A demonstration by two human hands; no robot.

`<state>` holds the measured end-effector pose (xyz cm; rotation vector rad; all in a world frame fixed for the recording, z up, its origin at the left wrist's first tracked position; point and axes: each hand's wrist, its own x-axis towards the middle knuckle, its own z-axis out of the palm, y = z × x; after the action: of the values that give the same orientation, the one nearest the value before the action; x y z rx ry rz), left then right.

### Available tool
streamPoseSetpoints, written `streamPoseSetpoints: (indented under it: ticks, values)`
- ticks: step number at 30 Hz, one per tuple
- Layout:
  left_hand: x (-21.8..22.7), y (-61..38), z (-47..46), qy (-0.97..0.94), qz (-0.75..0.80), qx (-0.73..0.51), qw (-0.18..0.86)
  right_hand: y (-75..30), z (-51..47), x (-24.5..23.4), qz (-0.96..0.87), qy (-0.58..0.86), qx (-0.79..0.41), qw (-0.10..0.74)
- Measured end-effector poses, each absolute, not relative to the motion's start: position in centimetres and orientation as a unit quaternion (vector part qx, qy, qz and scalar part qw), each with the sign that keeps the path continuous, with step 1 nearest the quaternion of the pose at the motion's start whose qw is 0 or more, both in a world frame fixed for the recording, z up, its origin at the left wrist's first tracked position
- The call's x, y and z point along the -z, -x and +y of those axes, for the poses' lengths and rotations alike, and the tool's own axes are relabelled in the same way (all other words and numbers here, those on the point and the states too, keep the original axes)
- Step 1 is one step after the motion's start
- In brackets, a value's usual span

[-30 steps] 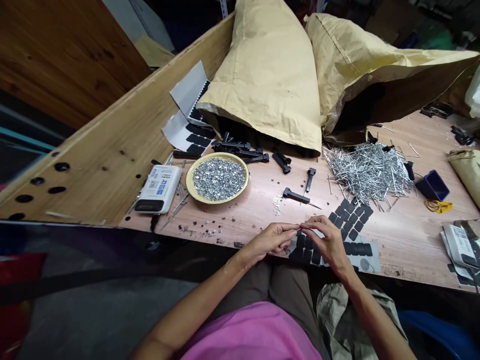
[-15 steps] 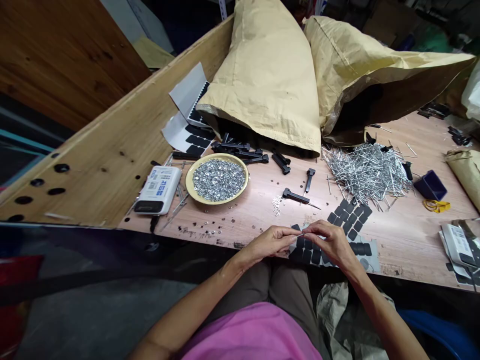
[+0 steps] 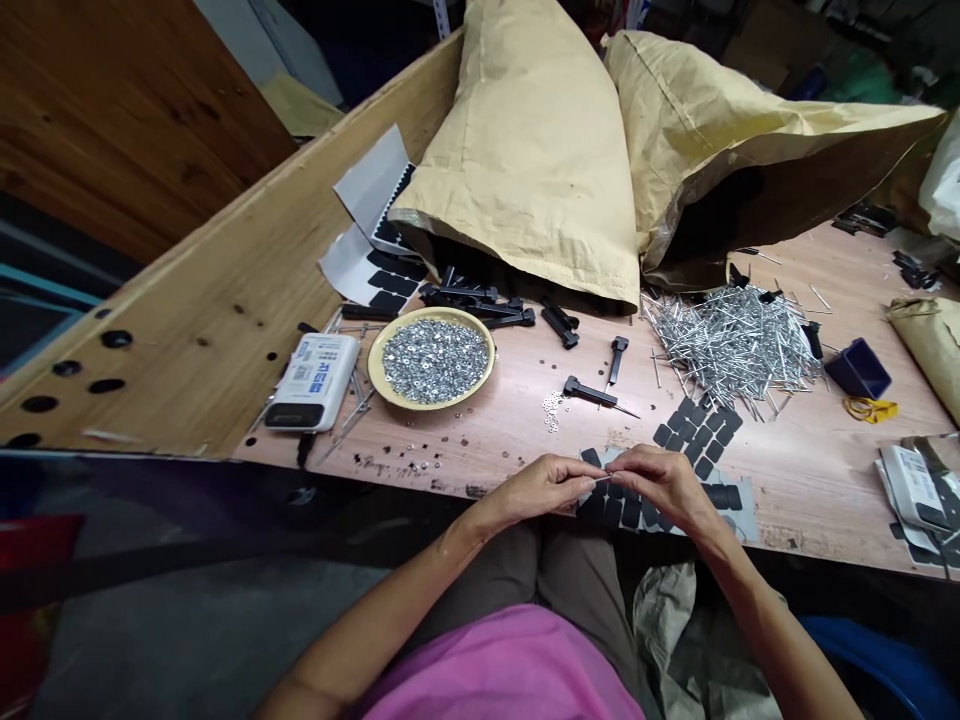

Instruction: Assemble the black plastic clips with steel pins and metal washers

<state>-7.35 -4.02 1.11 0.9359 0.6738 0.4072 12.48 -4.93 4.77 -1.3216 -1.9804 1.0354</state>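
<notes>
Broadly, a wood-grain tabletop [image 3: 795,460] fills the middle and right of the frame, edged at the left by a long pale wooden board [image 3: 300,225] that slants up towards the top centre. Two tan paper sacks lie across the upper part: the left sack [image 3: 532,150] at top centre, its dark mouth facing down the frame, and the right sack [image 3: 690,90] beside it, gaping open at upper right. Right of centre, below that second sack, sits a loose heap of metal pins [image 3: 739,345]. A grey sheet with black pads [image 3: 746,515] lies near the table's front edge, partly under the hands. Left of centre stands a yellow bowl [image 3: 373,372] filled with small metal pieces [image 3: 435,357], and a white device [image 3: 311,380] rests just to its left. At lower centre, the left hand [image 3: 544,485] and the right hand [image 3: 667,482] meet at the fingertips. The left thumb and forefinger are pressed together on a thin metal pin [image 3: 602,480]; the right thumb and forefinger pinch it at its right end. Farther right are a dark blue container [image 3: 859,368] and a yellow band [image 3: 870,409]. Above the hands, a black part [image 3: 592,391] lies beside tiny pale rings [image 3: 552,410].
</notes>
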Motion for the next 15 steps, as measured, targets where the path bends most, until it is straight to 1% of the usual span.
streamPoseSetpoints:
  ticks: [3,8,15]
  values:
    - [-0.9,7.4,-3.9,-0.423,0.280,-0.207,0.836,-12.2,-5.2,-4.6,-0.737,0.489,-0.364,0.292]
    - [-0.4,7.3,-3.8,-0.423,0.253,-0.216,0.843,-12.0,-5.5,-4.3,-0.710,0.491,-0.379,0.334]
    - [-0.9,7.0,-3.9,-0.455,0.272,-0.207,0.822,-12.8,-5.2,-3.6,-0.660,0.499,-0.457,0.326]
